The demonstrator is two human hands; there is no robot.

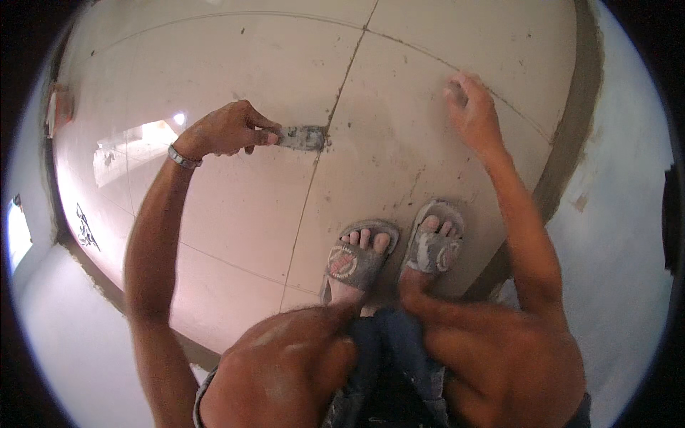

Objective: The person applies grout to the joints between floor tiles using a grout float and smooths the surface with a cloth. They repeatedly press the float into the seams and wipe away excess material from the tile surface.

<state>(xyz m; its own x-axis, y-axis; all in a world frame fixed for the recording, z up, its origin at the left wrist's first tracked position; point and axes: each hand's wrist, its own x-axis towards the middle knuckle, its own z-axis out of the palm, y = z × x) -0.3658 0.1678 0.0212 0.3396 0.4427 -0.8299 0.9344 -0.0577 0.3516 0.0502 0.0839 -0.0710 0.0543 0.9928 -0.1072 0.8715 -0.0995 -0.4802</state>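
Pale glossy floor tiles (pixel 235 214) are filling most of the view, with thin grey grout joints (pixel 308 192) running between them; the person is squatting on them, knees at the lower edge, feet in grey sandals (pixel 354 262) planted near the middle.

Left hand (pixel 227 130) is clenching a small flat scraper (pixel 302 138); fingers wrapped round the handle end, thumb on top; a metal bracelet (pixel 183 158) is sitting on that wrist. The scraper blade is grey with grout, lying nearly flat, its tip touching the long joint that is running from the top of the view down toward the left foot; contact point is just below where a cross joint is meeting it.

Right hand (pixel 472 113) is pressing down on the neighbouring tile, well apart from the scraper; fingers bent, tips on the tile beside another joint; some grey stuff is showing at the fingertips, but I cannot tell whether the hand is gripping anything or just propping.

A band of bare grey mortar (pixel 574 143) is edging the tiles on the right, against a pale wall (pixel 621 235); window light is reflecting in the tiles at left.
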